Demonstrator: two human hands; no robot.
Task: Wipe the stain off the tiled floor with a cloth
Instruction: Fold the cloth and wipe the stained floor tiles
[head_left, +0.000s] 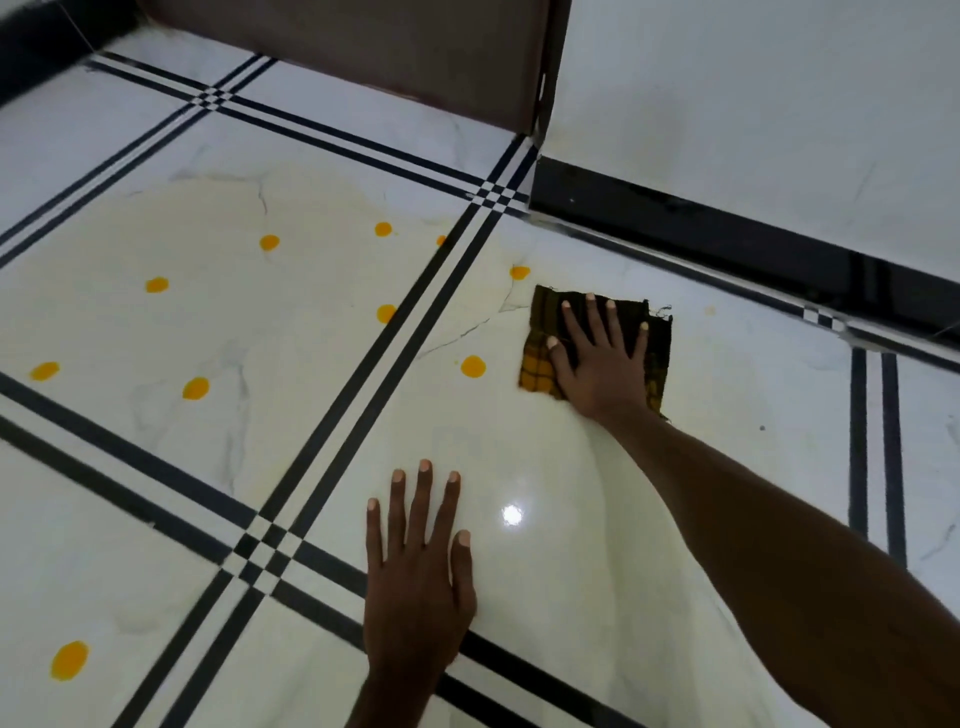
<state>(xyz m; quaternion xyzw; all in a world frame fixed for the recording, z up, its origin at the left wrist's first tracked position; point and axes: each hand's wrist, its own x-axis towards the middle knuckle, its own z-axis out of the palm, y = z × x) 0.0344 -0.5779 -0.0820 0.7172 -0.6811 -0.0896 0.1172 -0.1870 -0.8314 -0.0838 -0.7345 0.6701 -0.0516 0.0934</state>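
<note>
Wiping in progress: cloth pressed flat to floor, near the wall.

Right hand spread wide on cloth, fingers splayed, palm down, nothing gripped; likely for even pressure across the fabric. Left hand flat and empty on bare tile, apparently bracing the body. Orange spots just left of cloth, more scattered farther left, not yet wiped.

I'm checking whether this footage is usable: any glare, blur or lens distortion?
Head view: one small bright glare spot on the glossy white tiled floor beside the left hand; tile lines bow from the wide angle; the far left corner looks smeared.
</note>
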